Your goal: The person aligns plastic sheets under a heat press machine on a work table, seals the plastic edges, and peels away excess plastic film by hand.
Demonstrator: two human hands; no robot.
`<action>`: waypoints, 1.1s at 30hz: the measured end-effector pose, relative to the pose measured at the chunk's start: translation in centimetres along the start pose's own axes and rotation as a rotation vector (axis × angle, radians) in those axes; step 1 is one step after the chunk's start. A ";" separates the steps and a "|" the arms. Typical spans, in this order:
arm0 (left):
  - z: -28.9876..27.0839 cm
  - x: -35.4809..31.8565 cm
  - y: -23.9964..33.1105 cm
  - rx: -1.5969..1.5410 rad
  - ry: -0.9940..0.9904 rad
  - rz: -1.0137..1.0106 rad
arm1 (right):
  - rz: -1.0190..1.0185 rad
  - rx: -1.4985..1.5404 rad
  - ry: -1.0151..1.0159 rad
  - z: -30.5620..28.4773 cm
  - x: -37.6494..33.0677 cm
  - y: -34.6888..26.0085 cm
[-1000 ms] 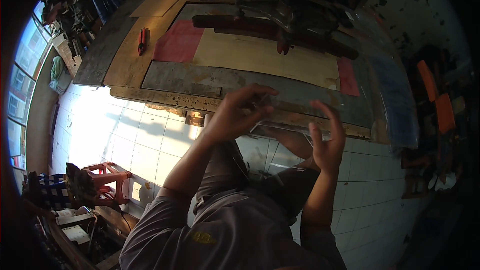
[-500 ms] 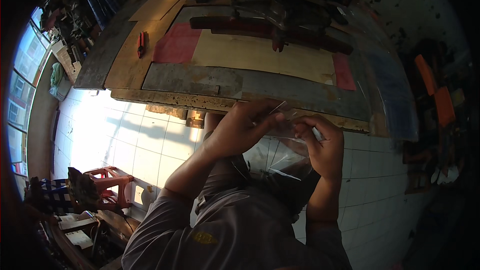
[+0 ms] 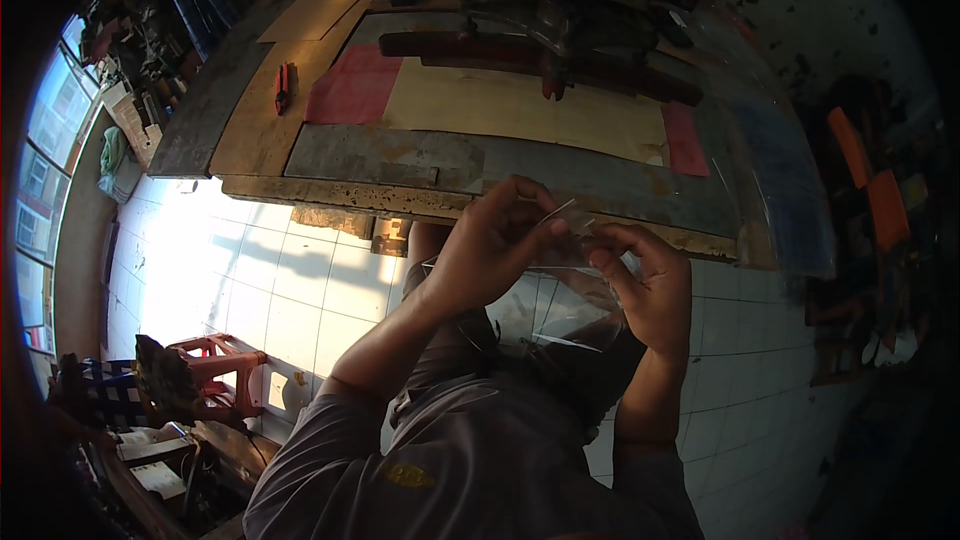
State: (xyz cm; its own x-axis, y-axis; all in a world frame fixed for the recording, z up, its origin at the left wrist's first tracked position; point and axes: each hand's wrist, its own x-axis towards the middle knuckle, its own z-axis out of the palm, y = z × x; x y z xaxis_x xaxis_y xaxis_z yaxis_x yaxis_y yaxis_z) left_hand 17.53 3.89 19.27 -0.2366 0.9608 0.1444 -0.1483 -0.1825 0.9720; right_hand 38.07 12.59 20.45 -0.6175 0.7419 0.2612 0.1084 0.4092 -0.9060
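A clear plastic sheet (image 3: pixel 555 312), thin and glossy, hangs over my lap below both hands; whether it is a single sheet or a bag I cannot tell. My left hand (image 3: pixel 500 245) pinches its upper edge between thumb and fingers, close to the bench's front edge. Just to the right, my right hand (image 3: pixel 645 275) grips the same plastic with curled fingers. The two hands are close together, and a stiff-looking transparent edge stands up between them. Part of the plastic is hidden behind my fingers.
Ahead stands a worn workbench (image 3: pixel 350 158) with a cream sheet (image 3: pixel 500 110) between pink pieces. Above it is a dark metal press bar (image 3: pixel 600 75). A red cutter (image 3: pixel 282 88) lies at the left. Blue-tinted plastic sheeting (image 3: pixel 795 200) hangs right; a red stool (image 3: pixel 222 375) stands lower left.
My left hand has its fingers raised a little higher. The plastic has shifted and spread slightly between my hands; both hands still hold it.
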 end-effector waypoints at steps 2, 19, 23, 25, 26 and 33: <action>-0.1 -0.2 -0.6 0.037 0.018 0.040 | 0.008 -0.030 0.018 0.0 0.0 0.0; -0.5 -0.4 -0.5 0.126 0.007 -0.008 | -0.281 -0.313 0.098 0.7 0.7 -2.3; -0.4 -0.6 -0.2 0.198 0.015 0.018 | -0.286 -0.219 0.179 1.4 1.3 -0.9; -0.2 -0.7 -0.3 0.208 0.021 0.056 | -0.244 -0.167 0.159 1.4 1.3 -0.6; 0.0 -0.8 -0.3 0.207 0.021 0.056 | -0.244 -0.168 0.158 1.6 1.4 -0.3; 1.3 -0.8 -0.2 0.066 0.114 0.084 | -0.080 0.136 0.190 2.3 0.9 0.1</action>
State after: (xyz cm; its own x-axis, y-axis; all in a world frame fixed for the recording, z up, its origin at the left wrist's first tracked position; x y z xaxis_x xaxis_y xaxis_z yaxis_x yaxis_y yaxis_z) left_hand 19.01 3.40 19.17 -0.3531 0.9124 0.2071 -0.0605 -0.2432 0.9681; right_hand 35.73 12.07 19.82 -0.4613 0.8018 0.3800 -0.0487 0.4048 -0.9131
